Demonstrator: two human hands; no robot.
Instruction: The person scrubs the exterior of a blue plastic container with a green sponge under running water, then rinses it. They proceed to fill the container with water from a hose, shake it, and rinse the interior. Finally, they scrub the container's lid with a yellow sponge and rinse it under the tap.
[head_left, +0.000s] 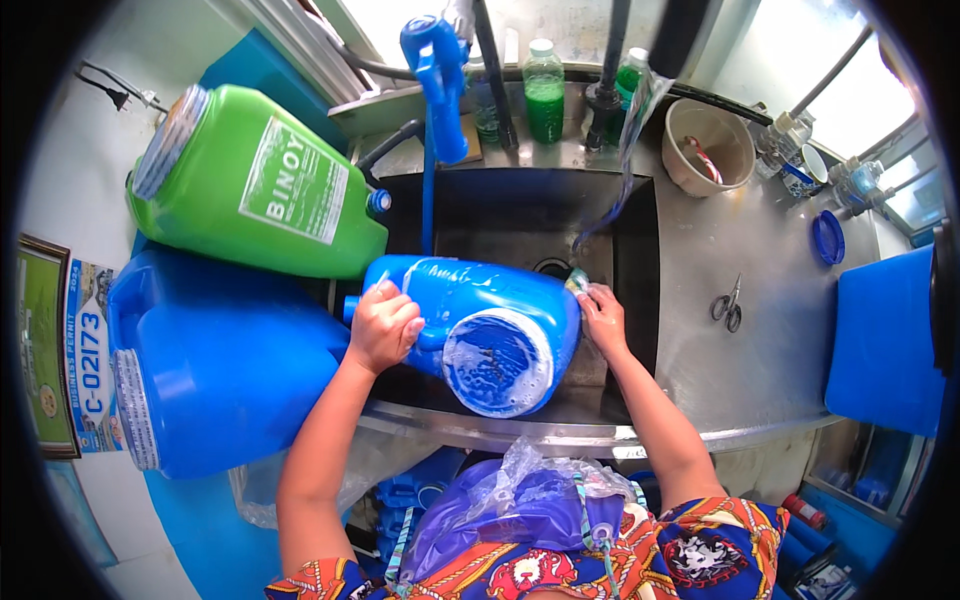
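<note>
A blue water jug (470,285) lies tilted over the dark sink (635,350), its wide round lid (497,362) turned toward me and streaked with white suds. My left hand (385,328) is closed on the jug near its small spout, where the handle seems to be. At the jug's right end, my right hand (603,318) pinches a small yellow-green sponge (577,281) against the blue wall. A thin stream of water (626,165) falls into the sink just beyond the sponge.
Left of the sink lie a green jug (225,190) and another blue jug (225,350). A blue tap (440,90) stands behind. Green liquid bottles (544,100) line the back ledge. Right, the steel counter (690,290) holds scissors (730,303), a beige bucket (706,150) and a blue container (885,335).
</note>
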